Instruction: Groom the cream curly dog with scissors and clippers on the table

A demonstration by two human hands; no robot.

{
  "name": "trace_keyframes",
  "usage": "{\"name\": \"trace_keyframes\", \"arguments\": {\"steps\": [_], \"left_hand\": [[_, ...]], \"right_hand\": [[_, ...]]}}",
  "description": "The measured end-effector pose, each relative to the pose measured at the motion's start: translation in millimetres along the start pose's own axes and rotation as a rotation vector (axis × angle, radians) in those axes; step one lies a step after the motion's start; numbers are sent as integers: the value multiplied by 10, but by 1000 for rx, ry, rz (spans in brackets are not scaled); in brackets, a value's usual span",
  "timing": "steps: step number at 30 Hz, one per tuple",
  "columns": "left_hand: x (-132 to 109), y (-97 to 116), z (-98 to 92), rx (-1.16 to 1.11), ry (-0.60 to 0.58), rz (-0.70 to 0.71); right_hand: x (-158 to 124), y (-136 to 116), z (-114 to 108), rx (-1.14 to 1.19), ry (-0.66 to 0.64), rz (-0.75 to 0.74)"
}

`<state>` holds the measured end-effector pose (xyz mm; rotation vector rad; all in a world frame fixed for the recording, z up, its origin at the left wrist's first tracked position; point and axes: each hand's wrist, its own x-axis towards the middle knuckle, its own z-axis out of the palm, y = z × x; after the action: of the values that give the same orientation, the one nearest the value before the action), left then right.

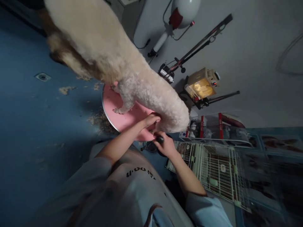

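Note:
A dog with a closely trimmed cream coat (156, 91) stands on a round pink table (115, 107) with a metal rim. My left hand (151, 119) is closed at the dog's hind leg, its fingers partly hidden against the fur. Close beside it, my right hand (165, 144) grips a black tool (160, 139) with a rounded end. Most of the tool is covered by my fingers, so its kind does not show. The dog's front paw (118, 110) rests on the pink top.
Clumps of cut fur (101, 121) lie on the blue floor (26, 126). Wire cages (217, 170) stand to the right, under a shelf (213, 138) of supplies. A lit cabinet (201, 86), a black metal arm (201, 44) and a white round appliance (187, 12) are by the wall.

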<state>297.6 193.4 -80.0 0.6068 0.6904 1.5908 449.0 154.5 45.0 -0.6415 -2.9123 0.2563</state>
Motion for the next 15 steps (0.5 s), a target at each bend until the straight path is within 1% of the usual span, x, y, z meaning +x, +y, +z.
{"name": "trace_keyframes", "arguments": {"steps": [1, 3, 4, 5, 6, 7, 8, 11, 12, 13, 14, 15], "left_hand": [[5, -2, 0, 27, 4, 28], [22, -7, 1, 96, -10, 91], [36, -10, 4, 123, -14, 122], [52, -15, 9, 139, -16, 150], [72, -22, 17, 143, -14, 172], [92, -32, 26, 133, -5, 181], [114, -43, 34, 111, 9, 179], [179, -86, 38, 40, 39, 162], [200, -101, 31, 22, 40, 166], [220, -116, 21, 6, 36, 175], [238, -132, 10, -12, 28, 178], [255, -148, 1, -38, 19, 169]], "right_hand": [[-31, 11, -168, 33, 51, -8], [-39, 68, -540, 100, 236, -24], [-23, 112, -687, 120, 300, -36], [-3, 162, -778, 127, 310, -46], [11, 214, -800, 126, 289, -60], [12, 266, -752, 110, 240, -75], [-3, 315, -645, 90, 188, -92], [-136, 430, -183, 11, 87, -167], [-193, 457, -67, -7, 45, -194], [-246, 478, -5, -8, -5, -216], [-287, 495, -5, 13, -39, -226], [-311, 509, -68, 52, -38, -219]]}}
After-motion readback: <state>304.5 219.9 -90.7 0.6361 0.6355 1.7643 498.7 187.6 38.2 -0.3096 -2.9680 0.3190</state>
